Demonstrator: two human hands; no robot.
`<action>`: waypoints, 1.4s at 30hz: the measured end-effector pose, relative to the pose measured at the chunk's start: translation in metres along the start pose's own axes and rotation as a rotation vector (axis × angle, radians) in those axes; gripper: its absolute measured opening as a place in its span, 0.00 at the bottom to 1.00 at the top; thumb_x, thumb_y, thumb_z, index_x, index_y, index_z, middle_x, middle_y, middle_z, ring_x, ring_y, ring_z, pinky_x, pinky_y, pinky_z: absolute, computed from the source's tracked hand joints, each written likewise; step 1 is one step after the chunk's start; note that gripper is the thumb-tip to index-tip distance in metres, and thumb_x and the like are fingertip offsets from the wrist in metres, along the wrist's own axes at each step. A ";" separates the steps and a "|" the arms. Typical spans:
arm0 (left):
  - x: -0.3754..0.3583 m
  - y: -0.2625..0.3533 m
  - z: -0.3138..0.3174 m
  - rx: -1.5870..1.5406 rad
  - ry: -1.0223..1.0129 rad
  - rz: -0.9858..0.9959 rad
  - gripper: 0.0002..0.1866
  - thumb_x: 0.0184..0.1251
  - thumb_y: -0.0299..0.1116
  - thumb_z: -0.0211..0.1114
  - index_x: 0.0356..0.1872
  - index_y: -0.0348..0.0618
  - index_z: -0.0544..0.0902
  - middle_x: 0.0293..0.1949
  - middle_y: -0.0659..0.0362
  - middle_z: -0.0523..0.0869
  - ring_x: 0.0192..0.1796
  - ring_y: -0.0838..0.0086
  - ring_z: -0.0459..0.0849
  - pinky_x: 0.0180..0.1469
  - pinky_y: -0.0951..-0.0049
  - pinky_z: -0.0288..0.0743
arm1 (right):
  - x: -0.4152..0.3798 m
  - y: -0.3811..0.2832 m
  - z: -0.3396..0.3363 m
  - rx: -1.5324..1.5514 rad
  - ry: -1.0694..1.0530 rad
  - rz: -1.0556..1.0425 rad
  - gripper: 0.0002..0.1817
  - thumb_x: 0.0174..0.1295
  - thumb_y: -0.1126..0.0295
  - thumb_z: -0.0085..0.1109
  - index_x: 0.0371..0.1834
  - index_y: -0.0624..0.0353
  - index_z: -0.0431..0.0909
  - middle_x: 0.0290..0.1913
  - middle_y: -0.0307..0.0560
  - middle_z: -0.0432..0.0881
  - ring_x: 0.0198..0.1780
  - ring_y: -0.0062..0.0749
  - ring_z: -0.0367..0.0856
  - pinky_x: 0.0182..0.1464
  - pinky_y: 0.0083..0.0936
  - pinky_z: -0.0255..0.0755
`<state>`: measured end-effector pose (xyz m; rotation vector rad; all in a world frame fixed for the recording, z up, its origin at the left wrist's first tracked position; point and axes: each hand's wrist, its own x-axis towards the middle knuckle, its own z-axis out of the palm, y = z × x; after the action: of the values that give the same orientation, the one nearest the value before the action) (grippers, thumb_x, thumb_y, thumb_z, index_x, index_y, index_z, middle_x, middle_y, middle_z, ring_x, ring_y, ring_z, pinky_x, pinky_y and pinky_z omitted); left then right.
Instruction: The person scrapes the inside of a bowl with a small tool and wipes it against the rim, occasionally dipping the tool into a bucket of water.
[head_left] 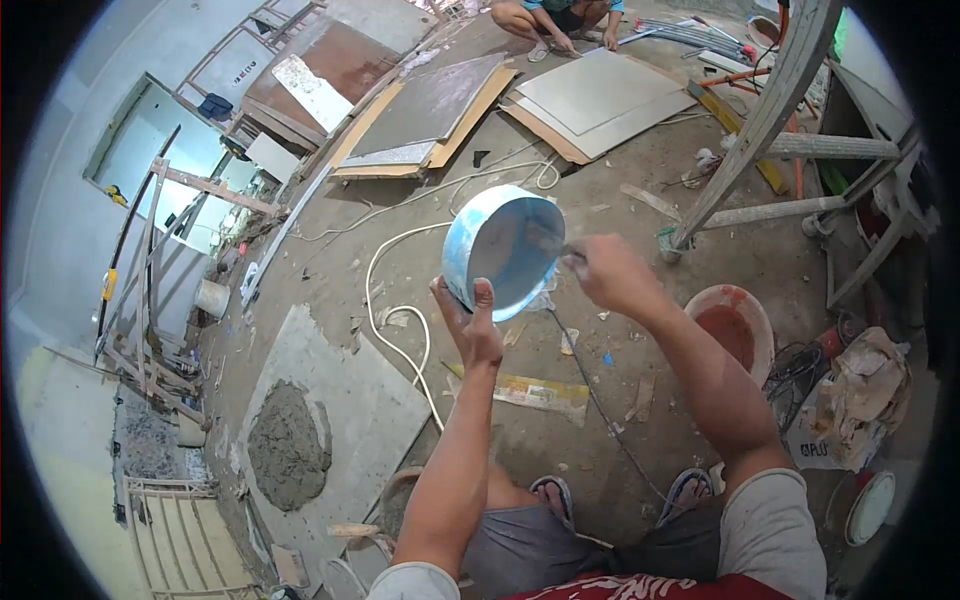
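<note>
My left hand (pixel 468 322) holds up a round blue-and-white tub (pixel 460 250) by its lower left side. The tub is tilted so its open mouth faces me and to the right, and its inner wall is smeared pale blue. At the tub's right rim, my right hand (pixel 612 272) is closed round the handle of a small tool (pixel 545 240). The tool's head is inside the tub; motion blur and the rim keep me from telling its exact kind.
Wet mortar (pixel 290 443) lies on a grey board (pixel 345 395) at left. A basin of reddish liquid (pixel 755 310) stands to the right, below a wooden trestle (pixel 760 130). A white cable (pixel 375 260) crosses the floor. Beyond large tiles (pixel 600 90), another person (pixel 560 20) squats.
</note>
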<state>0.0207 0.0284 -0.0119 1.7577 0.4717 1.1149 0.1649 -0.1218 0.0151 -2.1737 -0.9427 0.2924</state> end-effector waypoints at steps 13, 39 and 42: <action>0.002 0.000 -0.002 -0.043 0.004 0.013 0.25 0.70 0.53 0.63 0.49 0.41 0.69 0.43 0.61 0.68 0.48 0.73 0.69 0.56 0.74 0.61 | -0.005 -0.007 -0.016 -0.031 -0.048 -0.108 0.13 0.64 0.66 0.54 0.45 0.58 0.85 0.41 0.63 0.84 0.45 0.57 0.83 0.48 0.48 0.75; 0.004 -0.023 -0.007 -0.020 0.045 0.043 0.44 0.61 0.74 0.57 0.55 0.37 0.66 0.47 0.57 0.68 0.52 0.71 0.69 0.60 0.69 0.61 | -0.002 0.007 0.005 0.031 0.096 -0.050 0.14 0.67 0.63 0.53 0.44 0.61 0.83 0.40 0.63 0.83 0.43 0.60 0.82 0.45 0.49 0.74; 0.002 -0.013 -0.004 -0.016 0.035 0.043 0.48 0.58 0.77 0.54 0.56 0.36 0.65 0.49 0.57 0.68 0.54 0.70 0.68 0.62 0.68 0.60 | 0.007 0.019 0.028 0.059 -0.120 -0.192 0.14 0.68 0.63 0.53 0.44 0.61 0.83 0.40 0.63 0.83 0.43 0.60 0.82 0.45 0.50 0.73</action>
<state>0.0202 0.0380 -0.0217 1.7443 0.4474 1.1785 0.1670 -0.1109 -0.0179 -2.0125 -1.1867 0.3554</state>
